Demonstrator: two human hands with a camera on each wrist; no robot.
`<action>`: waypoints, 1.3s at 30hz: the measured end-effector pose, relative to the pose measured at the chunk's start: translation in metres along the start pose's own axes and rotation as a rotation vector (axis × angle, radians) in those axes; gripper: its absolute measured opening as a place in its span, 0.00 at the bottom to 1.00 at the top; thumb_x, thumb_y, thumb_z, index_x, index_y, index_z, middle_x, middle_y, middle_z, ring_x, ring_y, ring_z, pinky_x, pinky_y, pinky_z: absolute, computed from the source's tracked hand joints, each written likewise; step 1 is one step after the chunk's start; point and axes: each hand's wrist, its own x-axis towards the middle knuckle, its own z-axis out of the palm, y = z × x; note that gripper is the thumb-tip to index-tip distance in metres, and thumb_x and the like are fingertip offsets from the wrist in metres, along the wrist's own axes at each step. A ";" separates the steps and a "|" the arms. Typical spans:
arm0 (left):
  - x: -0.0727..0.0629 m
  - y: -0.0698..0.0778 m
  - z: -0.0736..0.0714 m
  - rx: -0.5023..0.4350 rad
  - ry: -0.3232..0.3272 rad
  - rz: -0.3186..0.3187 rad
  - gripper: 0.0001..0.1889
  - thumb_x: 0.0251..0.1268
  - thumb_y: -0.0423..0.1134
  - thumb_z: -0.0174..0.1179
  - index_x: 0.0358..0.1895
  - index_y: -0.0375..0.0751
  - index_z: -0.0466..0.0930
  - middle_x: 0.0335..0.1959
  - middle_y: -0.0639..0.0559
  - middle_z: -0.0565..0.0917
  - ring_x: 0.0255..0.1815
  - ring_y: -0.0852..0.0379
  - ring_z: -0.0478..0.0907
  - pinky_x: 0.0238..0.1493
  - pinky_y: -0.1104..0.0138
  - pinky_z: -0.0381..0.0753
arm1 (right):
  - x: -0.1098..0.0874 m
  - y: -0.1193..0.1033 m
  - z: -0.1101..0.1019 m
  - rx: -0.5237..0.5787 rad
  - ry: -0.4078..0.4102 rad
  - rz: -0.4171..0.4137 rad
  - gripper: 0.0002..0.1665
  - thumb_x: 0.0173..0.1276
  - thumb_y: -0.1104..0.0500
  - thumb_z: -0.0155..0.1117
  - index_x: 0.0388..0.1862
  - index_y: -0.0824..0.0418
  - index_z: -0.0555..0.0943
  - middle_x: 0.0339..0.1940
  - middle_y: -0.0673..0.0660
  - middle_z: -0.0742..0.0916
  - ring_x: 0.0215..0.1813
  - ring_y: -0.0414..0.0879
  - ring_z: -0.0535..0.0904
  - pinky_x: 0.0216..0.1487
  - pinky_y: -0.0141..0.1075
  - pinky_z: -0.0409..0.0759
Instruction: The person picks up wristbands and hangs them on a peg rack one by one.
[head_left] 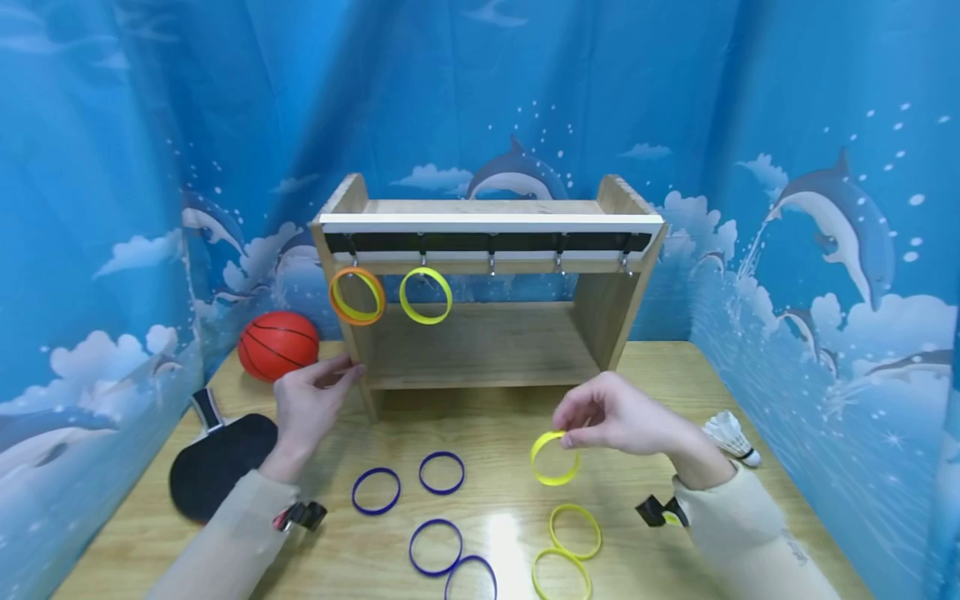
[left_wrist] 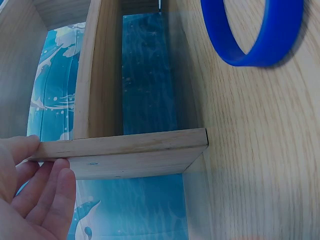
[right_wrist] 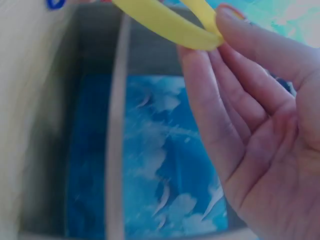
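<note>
My left hand (head_left: 311, 408) holds the left side panel of a wooden shelf (head_left: 487, 342), with the thumb and fingers on opposite faces of the board's edge (left_wrist: 125, 145). My right hand (head_left: 615, 417) pinches a yellow wristband (head_left: 553, 481) between thumb and fingertips, in front of the shelf's right half. In the right wrist view the held band crosses the top edge. An orange wristband (head_left: 360, 322) and a yellow one hang together from the leftmost hook. Another yellow wristband (head_left: 427, 320) hangs from the second hook. Several hooks further right, such as the middle hook (head_left: 492, 265), carry nothing.
Several blue wristbands (head_left: 375, 512) lie on the table (head_left: 652, 542) between my arms. Two yellow wristbands (head_left: 598, 533) lie below my right hand. At the left are a red ball (head_left: 277, 343) and a black table tennis paddle (head_left: 221, 467). A shuttlecock (head_left: 727, 433) lies right.
</note>
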 end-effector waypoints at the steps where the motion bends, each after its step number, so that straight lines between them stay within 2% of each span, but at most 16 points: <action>1: 0.000 0.000 0.000 0.002 -0.001 -0.002 0.10 0.69 0.33 0.80 0.51 0.37 0.97 0.42 0.35 0.97 0.34 0.91 0.82 0.37 0.88 0.81 | 0.003 -0.006 0.001 0.027 0.033 -0.014 0.06 0.72 0.67 0.79 0.46 0.64 0.93 0.39 0.59 0.97 0.38 0.39 0.93 0.43 0.37 0.95; 4: 0.000 0.000 -0.001 0.001 -0.001 -0.004 0.10 0.69 0.32 0.80 0.51 0.37 0.97 0.43 0.35 0.97 0.34 0.91 0.82 0.38 0.87 0.81 | 0.015 -0.022 0.005 0.120 0.140 -0.066 0.09 0.71 0.71 0.78 0.48 0.69 0.92 0.41 0.66 0.96 0.37 0.41 0.93 0.40 0.36 0.94; 6: 0.000 0.000 -0.001 -0.006 0.000 -0.001 0.10 0.69 0.32 0.80 0.51 0.36 0.97 0.43 0.35 0.97 0.34 0.91 0.82 0.38 0.87 0.81 | 0.024 -0.033 0.008 0.177 0.223 -0.086 0.10 0.70 0.73 0.78 0.49 0.70 0.92 0.42 0.67 0.96 0.37 0.41 0.94 0.39 0.35 0.94; 13: -0.001 0.001 -0.001 -0.009 -0.008 0.010 0.11 0.69 0.33 0.80 0.52 0.37 0.97 0.44 0.35 0.97 0.36 0.91 0.82 0.38 0.88 0.81 | 0.061 -0.062 0.023 0.404 0.496 -0.155 0.11 0.73 0.74 0.76 0.52 0.74 0.89 0.40 0.48 0.98 0.42 0.40 0.96 0.48 0.37 0.96; 16: -0.001 0.000 -0.002 -0.005 -0.005 0.010 0.11 0.69 0.32 0.80 0.52 0.37 0.97 0.43 0.35 0.97 0.35 0.91 0.82 0.38 0.88 0.81 | 0.079 -0.072 0.031 0.544 0.565 -0.193 0.10 0.75 0.74 0.73 0.50 0.66 0.91 0.41 0.46 0.98 0.44 0.39 0.96 0.49 0.36 0.95; 20: -0.001 -0.001 -0.002 0.007 0.003 0.012 0.11 0.68 0.32 0.80 0.52 0.36 0.97 0.42 0.35 0.97 0.35 0.92 0.82 0.38 0.88 0.80 | 0.102 -0.082 0.043 0.766 0.625 -0.189 0.18 0.79 0.75 0.68 0.46 0.52 0.93 0.42 0.47 0.98 0.46 0.39 0.96 0.54 0.36 0.95; 24: 0.000 -0.002 -0.001 0.020 0.000 0.015 0.11 0.68 0.31 0.80 0.51 0.36 0.97 0.42 0.35 0.97 0.35 0.93 0.81 0.38 0.88 0.80 | 0.124 -0.091 0.053 0.949 0.697 -0.173 0.21 0.81 0.75 0.65 0.43 0.50 0.93 0.41 0.49 0.98 0.45 0.39 0.96 0.56 0.35 0.94; 27: 0.000 -0.002 0.000 0.023 -0.006 0.013 0.11 0.68 0.31 0.80 0.52 0.36 0.97 0.42 0.35 0.97 0.35 0.93 0.81 0.38 0.88 0.80 | 0.138 -0.095 0.056 1.039 0.756 -0.169 0.20 0.81 0.74 0.65 0.41 0.51 0.92 0.40 0.49 0.97 0.44 0.38 0.95 0.55 0.34 0.94; 33: 0.000 -0.001 0.000 0.024 -0.010 0.002 0.11 0.68 0.31 0.80 0.52 0.36 0.97 0.42 0.35 0.97 0.34 0.92 0.81 0.38 0.88 0.80 | 0.154 -0.099 0.061 1.118 0.832 -0.170 0.19 0.80 0.75 0.66 0.38 0.53 0.91 0.37 0.49 0.97 0.42 0.39 0.95 0.50 0.32 0.94; 39: 0.000 -0.001 0.000 0.022 -0.006 0.005 0.11 0.69 0.31 0.80 0.52 0.37 0.97 0.42 0.35 0.97 0.35 0.93 0.81 0.38 0.88 0.80 | 0.160 -0.097 0.066 1.057 0.865 -0.149 0.16 0.77 0.74 0.71 0.38 0.53 0.91 0.38 0.49 0.96 0.43 0.39 0.95 0.53 0.34 0.95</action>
